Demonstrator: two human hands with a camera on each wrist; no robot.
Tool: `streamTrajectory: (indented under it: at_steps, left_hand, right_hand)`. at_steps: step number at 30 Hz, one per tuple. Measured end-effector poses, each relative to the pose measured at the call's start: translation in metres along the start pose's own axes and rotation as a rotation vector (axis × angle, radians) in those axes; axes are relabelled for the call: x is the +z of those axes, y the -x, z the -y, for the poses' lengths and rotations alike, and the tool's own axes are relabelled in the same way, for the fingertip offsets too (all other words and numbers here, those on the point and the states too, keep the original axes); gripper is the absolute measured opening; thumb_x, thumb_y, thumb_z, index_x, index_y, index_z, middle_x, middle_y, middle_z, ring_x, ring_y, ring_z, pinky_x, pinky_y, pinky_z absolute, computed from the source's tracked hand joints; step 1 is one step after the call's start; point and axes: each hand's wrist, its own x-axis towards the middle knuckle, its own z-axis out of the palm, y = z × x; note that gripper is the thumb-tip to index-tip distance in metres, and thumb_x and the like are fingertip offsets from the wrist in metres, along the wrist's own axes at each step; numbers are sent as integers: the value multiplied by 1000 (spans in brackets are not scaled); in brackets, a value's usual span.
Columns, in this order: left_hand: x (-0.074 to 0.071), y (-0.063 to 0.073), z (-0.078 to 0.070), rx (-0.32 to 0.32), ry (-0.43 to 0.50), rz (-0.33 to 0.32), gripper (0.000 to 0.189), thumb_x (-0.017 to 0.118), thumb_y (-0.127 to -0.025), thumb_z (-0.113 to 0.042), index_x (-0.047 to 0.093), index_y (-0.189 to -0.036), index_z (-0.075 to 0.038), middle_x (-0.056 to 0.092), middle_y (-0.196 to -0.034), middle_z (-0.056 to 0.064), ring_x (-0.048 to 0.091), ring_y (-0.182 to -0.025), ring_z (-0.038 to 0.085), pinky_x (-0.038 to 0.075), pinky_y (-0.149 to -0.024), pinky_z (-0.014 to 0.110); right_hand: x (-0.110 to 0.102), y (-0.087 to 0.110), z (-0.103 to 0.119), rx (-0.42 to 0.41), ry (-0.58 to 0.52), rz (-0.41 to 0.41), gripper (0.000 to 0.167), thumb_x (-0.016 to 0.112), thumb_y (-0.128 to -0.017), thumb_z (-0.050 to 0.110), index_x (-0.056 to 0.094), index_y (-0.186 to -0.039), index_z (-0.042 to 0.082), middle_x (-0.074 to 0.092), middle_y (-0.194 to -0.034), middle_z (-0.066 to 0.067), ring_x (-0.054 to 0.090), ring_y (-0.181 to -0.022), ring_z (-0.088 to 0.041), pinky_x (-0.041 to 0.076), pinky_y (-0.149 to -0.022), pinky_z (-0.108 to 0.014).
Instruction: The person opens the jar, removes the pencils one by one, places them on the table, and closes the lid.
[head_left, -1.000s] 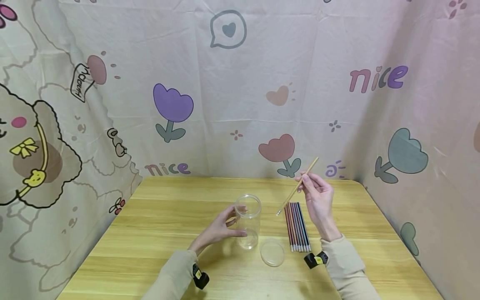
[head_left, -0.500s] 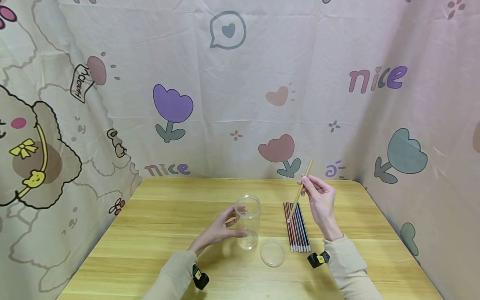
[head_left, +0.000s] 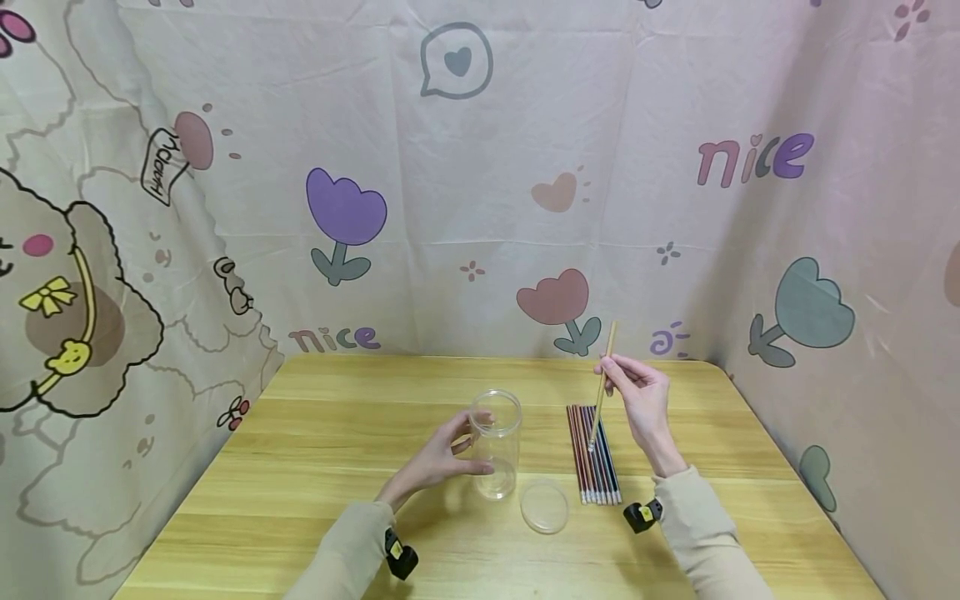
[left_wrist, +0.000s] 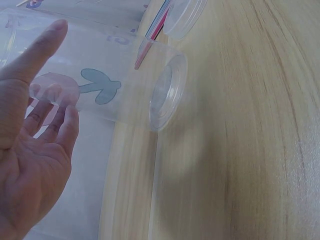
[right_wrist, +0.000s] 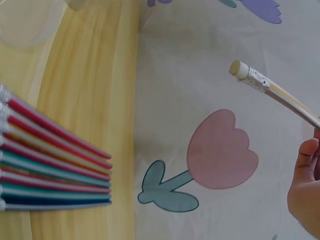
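My left hand (head_left: 435,460) holds an upright clear plastic jar (head_left: 507,446), thumb on the near side and fingers behind it. Nothing shows inside the jar, whose mouth is open. Between thumb and fingertips, my right hand (head_left: 643,408) pinches a yellow pencil (head_left: 602,393), raised and slanted with its eraser end down. The white eraser and silver ferrule (right_wrist: 256,80) show plainly in the right wrist view. Below that hand, a row of several coloured pencils (head_left: 597,479) lies side by side on the table, erasers toward me. The held pencil overlaps the row in the head view.
A round clear lid (head_left: 545,507) lies flat on the wooden table (head_left: 337,433), between the jar and the pencil row. Behind and at both sides hangs a printed cloth (head_left: 465,167). Each wrist wears a small black camera (head_left: 401,557).
My right hand has swung the yellow pencil's eraser end rightward, from beside the row to over it, and the pencil stands steeper. The left hand and jar have stayed put.
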Motion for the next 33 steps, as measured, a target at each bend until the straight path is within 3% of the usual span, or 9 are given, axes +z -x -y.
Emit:
streamTrajectory:
  at_steps: [16,20,33]
  left_hand:
    - [1,0,-1,-18,7,-6,77,84,-81,-13,44,-146,-8,48,-148,18,46,-139,42,37,-121,53]
    - [1,-1,0,-17,10,-3,77,84,-82,-14,43,-147,-8,48,-148,18,46,-140,42,37,-121,54]
    - [0,-1,1,-11,0,0,76,84,-82,-15,44,-146,-8,49,-148,18,46,-140,43,37,-120,55]
  right_hand:
    - [-22,-7,-14,92,256,52,12,71,-93,7,77,-94,17,76,-75,10,61,-59,-6,52,-51,-16]
    - [-28,-8,-16,122,309,65,7,71,-94,10,77,-98,11,76,-75,12,60,-60,-7,52,-52,-16]
    - [-48,-7,-32,220,413,102,17,69,-96,14,75,-105,0,73,-72,14,56,-60,-4,48,-51,-13]
